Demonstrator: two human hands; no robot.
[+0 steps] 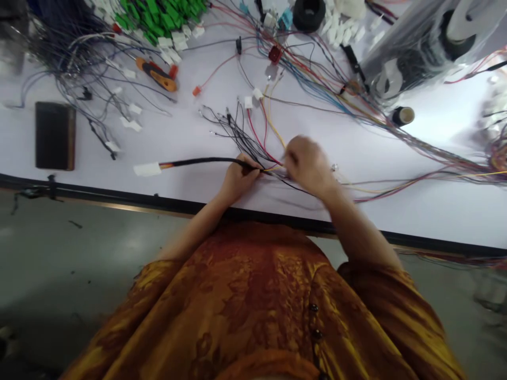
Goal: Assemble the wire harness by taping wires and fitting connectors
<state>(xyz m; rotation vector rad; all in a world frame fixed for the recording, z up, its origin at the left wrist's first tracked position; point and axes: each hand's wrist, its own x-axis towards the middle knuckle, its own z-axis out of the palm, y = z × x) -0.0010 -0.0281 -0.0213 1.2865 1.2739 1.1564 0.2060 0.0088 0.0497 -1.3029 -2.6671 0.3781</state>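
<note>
My left hand (240,178) is closed around a wire bundle near the table's front edge. From it a black-sleeved cable (206,160) runs left to a white connector (147,169). My right hand (307,162) is just to the right, blurred, with its fingers curled over the wires; what they pinch is too smeared to make out. Thin black wires (241,134) with metal ends fan out above my left hand. Red wires (253,129) lead up to two small white connectors (248,102), beside a yellow wire (271,122).
Orange-handled snips (156,74), a dark phone (55,136) and blue wires (79,63) lie left. Green connectors (162,18) are piled behind. A long multicoloured harness (380,124) crosses the right side, near a tape roll (403,116) and a plastic-wrapped package (428,53).
</note>
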